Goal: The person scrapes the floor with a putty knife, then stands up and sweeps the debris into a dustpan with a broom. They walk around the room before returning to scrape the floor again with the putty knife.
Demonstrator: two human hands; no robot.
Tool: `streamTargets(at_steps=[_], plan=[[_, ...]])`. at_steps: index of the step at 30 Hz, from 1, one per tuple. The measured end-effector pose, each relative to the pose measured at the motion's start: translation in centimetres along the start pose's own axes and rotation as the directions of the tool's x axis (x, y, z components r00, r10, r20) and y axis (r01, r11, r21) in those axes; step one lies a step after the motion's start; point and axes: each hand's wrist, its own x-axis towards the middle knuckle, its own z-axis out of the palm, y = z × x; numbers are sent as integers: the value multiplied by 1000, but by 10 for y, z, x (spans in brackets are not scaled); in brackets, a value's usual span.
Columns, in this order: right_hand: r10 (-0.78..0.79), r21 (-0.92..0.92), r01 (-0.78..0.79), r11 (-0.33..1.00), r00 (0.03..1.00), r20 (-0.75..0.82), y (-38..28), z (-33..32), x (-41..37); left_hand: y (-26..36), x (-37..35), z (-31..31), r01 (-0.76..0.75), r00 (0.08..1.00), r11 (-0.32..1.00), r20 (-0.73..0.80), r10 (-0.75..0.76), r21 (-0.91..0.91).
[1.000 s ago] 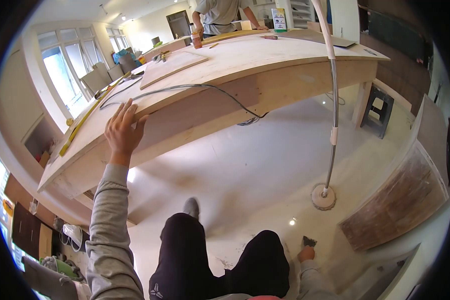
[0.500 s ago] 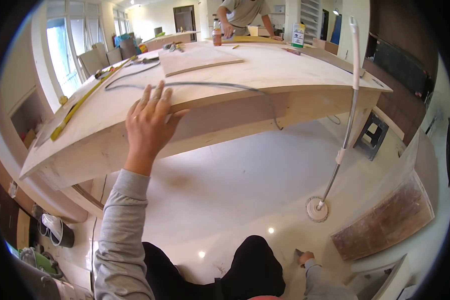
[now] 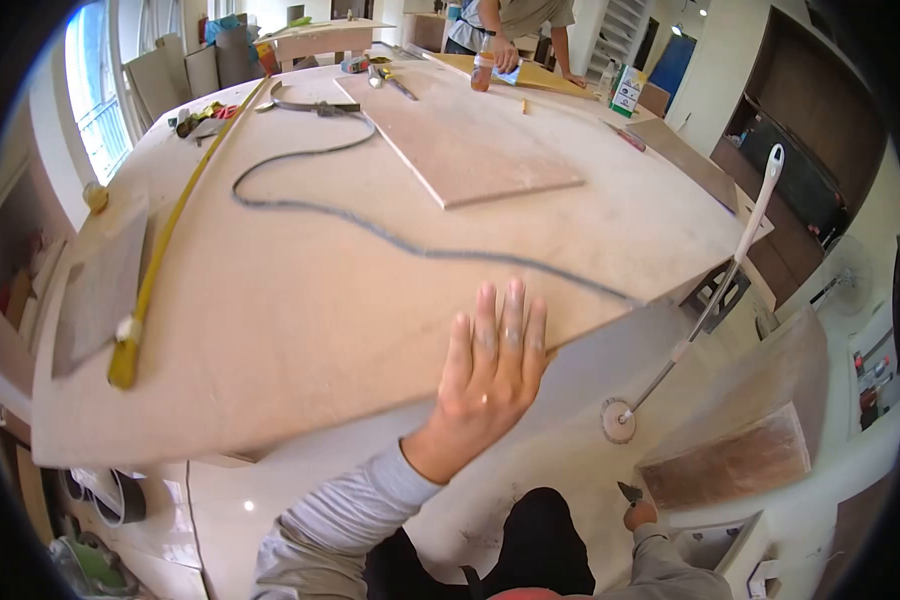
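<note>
My left hand lies at the near edge of the wooden tabletop, its fingers stretched out over the surface. A dark cable winds across the top just beyond those fingers. Low on the right, my right hand is closed on the handle of a putty knife with a dark, pointed-looking blade. Most of that handle is hidden in my fist. Farther back, a flat wooden board rests on the tabletop.
A yellow stick lies along the left side. Right of the table stands a mop, and a brown panel leans nearby. Across the table, a person grips a bottle. A white-and-green can stands there too.
My view has tilted up over the tabletop. My left hand has shifted right along the near edge, still spread flat. My right hand keeps the putty knife, now farther right.
</note>
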Motion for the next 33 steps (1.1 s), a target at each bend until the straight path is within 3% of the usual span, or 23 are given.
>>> streamTargets(at_steps=[3, 5, 6, 8, 10, 12, 13, 15, 16, 17, 18, 19, 20, 23, 24, 27, 28, 31, 33], plan=[[-34, -8, 34, 999, 998, 53, -3, -75, -66, -2, 8, -15, 7, 989, 998, 149, 2, -65], [150, 203, -113, 973, 973, -177, 7, -101, -91, -5, 17, -26, 15, 971, 993, 239, 13, -117], [158, 206, -123, 971, 974, -162, 8, -119, -109, -7, 20, -32, 27, 946, 987, 323, 27, -161], [-47, 336, 101, 936, 985, -165, -3, -158, -149, -9, 26, -40, 28, 912, 976, 406, 63, -215], [-130, 332, 198, 922, 967, -218, -25, -212, -202, -12, 41, -51, 43, 877, 965, 472, 87, -259], [-239, 374, 287, 882, 956, -169, -48, -259, -252, -17, 56, -70, 193, 780, 890, 615, 115, -412], [-351, 367, 400, 839, 916, -196, -56, -275, -274, -19, 59, -82, 182, 779, 891, 614, 127, -415], [-588, 386, 620, 683, 780, -212, -66, -303, -313, -15, 59, -111, 277, 773, 768, 609, 179, -578], [-671, 386, 734, 559, 674, -309, -75, -330, -338, -10, 56, -131, 462, 661, 645, 721, 207, -608], [-705, 377, 730, 570, 670, -231, -82, -358, -365, -5, 50, -152, 637, 528, 508, 808, 261, -580], [-735, 420, 738, 527, 644, -210, -86, -375, -382, 0, 46, -168, 633, 524, 509, 807, 272, -583], [-726, 429, 730, 533, 654, -211, -89, -389, -395, 6, 41, -179, 947, 246, 130, 922, 301, -295], [-755, 425, 746, 512, 627, -191, -89, -400, -407, 11, 37, -188, 962, -35, -227, 896, 442, 150], [-797, 432, 783, 447, 568, -206, -68, -415, -428, 14, 16, -201, 957, -60, -222, 878, 475, 185], [-800, 470, 787, 400, 550, -242, -58, -411, -429, 16, 4, -201, 983, 66, -181, 898, 434, 16], [-799, 533, 776, 338, 535, -273, -33, -397, -431, 30, 30, -230, 983, 56, -183, 906, 420, 24], [-817, 547, 778, 310, 512, -265, -27, -398, -433, 35, 47, -242, 991, 15, -128, 909, 417, 42], [-783, 658, 707, 259, 553, -286, -11, -405, -436, 44, 36, -254, 1000, 22, -6, 895, 446, -21], [-766, 672, 697, 250, 567, -304, 1, -412, -438, 51, 33, -273, 1000, 18, -8, 923, 383, -16]])
